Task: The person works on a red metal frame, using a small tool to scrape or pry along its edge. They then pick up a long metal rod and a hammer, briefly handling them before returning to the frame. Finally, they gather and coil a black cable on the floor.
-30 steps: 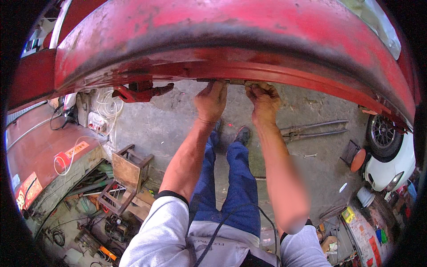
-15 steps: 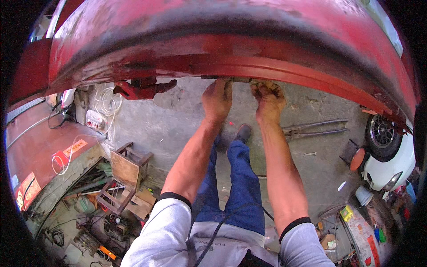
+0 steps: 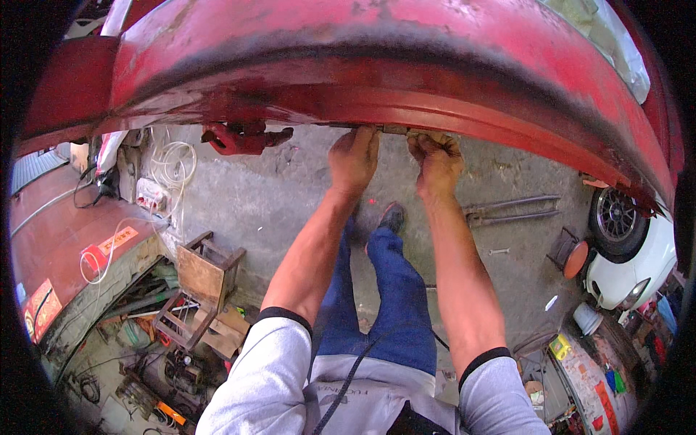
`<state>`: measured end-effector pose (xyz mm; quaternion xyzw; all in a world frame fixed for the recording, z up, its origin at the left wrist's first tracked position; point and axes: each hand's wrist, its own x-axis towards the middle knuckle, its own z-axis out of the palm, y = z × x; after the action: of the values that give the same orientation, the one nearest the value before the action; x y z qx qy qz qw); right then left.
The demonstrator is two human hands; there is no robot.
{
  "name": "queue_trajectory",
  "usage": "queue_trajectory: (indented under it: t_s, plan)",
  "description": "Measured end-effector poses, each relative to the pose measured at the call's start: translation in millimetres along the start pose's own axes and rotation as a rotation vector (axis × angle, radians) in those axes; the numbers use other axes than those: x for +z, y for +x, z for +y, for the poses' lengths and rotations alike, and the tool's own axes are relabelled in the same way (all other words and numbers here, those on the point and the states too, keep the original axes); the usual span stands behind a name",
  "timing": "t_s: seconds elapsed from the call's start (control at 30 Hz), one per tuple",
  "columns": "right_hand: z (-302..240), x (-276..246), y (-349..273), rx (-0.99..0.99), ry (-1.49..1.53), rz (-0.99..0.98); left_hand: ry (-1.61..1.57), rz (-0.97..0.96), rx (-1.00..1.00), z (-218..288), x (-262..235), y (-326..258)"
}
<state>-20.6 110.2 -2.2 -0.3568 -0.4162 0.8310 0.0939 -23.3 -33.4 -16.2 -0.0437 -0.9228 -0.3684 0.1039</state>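
Note:
A large red metal body panel [image 3: 377,65] with worn paint arches across the top of the view. Both my arms reach up to its lower lip. My left hand [image 3: 353,156] presses its fingers against the underside of the edge. My right hand [image 3: 436,161] is curled right beside it, gripping the same edge; a small greyish piece shows between the fingertips, too small to make out. A red clamp-like fitting [image 3: 243,138] hangs from the lip to the left of my hands. My legs in blue trousers stand on the concrete below.
A wooden stool [image 3: 206,268] and a tangle of tools and scrap lie at lower left. White cable [image 3: 170,163] coils on the floor. Long metal bars [image 3: 511,209] lie at right, with a white car's wheel [image 3: 616,217] and a small round orange-topped stool [image 3: 573,254] nearby.
The view has shifted slightly; the panel sits a little lower and closer. Both hands stay at the same spot on the lip, close together.

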Motion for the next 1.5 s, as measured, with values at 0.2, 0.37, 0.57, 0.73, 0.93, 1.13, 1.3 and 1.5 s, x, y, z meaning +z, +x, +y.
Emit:
queue_trajectory:
  t_s: [0.2, 0.37, 0.57, 0.73, 0.93, 1.13, 1.3, 1.5]
  plan:
    - [3.6, 1.4, -6.2, -0.054, -0.034, 0.043, -0.064, 0.113, 0.078, -2.4, 7.2, -1.6]
    - [3.1, -3.2, -4.8, -0.027, -0.057, 0.031, 0.034, 0.072, 0.154, -3.7, -1.9, 3.4]
    - [0.1, -1.6, -6.5, 0.021, -0.029, 0.052, 0.120, 0.073, 0.200, -3.8, -8.6, 4.7]
    - [-1.6, -3.2, -5.7, 0.015, -0.034, 0.020, 0.111, 0.059, 0.137, -7.1, -8.8, -7.2]
    - [0.2, -4.0, -4.6, 0.018, -0.053, 0.028, 0.294, 0.209, 0.255, 0.5, -21.0, 1.8]
    - [-0.2, -3.2, -4.9, 0.047, -0.017, 0.021, 0.393, 0.236, 0.256, -7.8, -7.4, -1.7]
    - [-3.1, -8.2, -3.9, 0.022, -0.049, -0.019, 0.422, 0.287, 0.261, -6.3, -3.0, 4.2]
    - [2.5, -32.6, 4.5, -0.107, 0.005, 0.014, 0.515, 0.344, 0.382, -25.9, -10.0, 6.5]
